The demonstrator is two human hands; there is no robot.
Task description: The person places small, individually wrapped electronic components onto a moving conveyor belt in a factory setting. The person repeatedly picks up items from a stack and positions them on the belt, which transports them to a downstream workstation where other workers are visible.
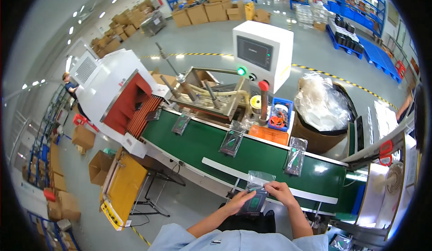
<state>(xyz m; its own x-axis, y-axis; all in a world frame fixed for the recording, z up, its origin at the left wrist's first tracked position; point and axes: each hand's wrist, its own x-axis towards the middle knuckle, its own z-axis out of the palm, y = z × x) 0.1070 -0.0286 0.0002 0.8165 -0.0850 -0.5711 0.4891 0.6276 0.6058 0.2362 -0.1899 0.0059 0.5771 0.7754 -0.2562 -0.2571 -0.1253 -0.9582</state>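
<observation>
Between my hands is a flat dark box with green marks, inside a clear plastic bag (255,202), held in front of my body at the near edge of the green conveyor belt (198,149). My left hand (241,201) grips the bag's left side. The fingers of my right hand (279,191) are closed on the bag's upper right, near its loose clear end. Similar bagged boxes lie spaced along the belt: one to the right (295,156), one in the middle (231,139) and one farther left (181,124). Another bagged box (154,114) is beside the rollers.
A white tunnel machine (108,89) with red curtains stands at the belt's left end. Along its far side are a control box (263,53), an orange tray (268,135) and a blue bin (280,114). A white rail (270,181) runs along the near edge.
</observation>
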